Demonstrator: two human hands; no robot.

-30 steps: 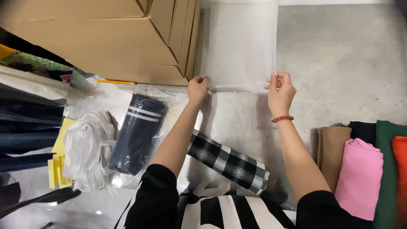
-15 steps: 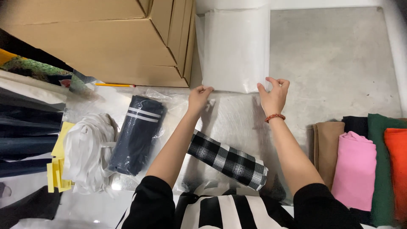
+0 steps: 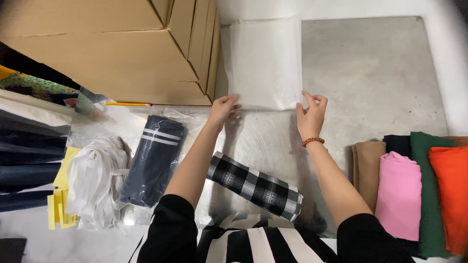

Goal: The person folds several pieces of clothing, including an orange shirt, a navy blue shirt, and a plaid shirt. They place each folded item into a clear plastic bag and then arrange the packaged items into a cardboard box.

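My left hand [image 3: 223,108] and my right hand [image 3: 311,113] pinch the near corners of a clear plastic bag [image 3: 265,61] that lies flat on the grey metal table [image 3: 370,78], its far end reaching toward the back. My right wrist wears a red bead bracelet [image 3: 312,141]. A rolled black-and-white checked cloth [image 3: 256,185] lies between my forearms, close to my body. A navy cloth with white stripes inside a clear bag [image 3: 155,157] lies left of my left arm.
Cardboard boxes [image 3: 107,48] stand at the back left. A bundle of white strips [image 3: 95,180], yellow pieces [image 3: 59,204] and dark folded cloths [image 3: 24,165] lie at the left. Folded brown, pink, green and orange cloths [image 3: 414,190] are lined up at the right.
Both hands have slid the clear bag away from me, farther up the table, and it now lies flatter. The view has tilted so more of the table shows.
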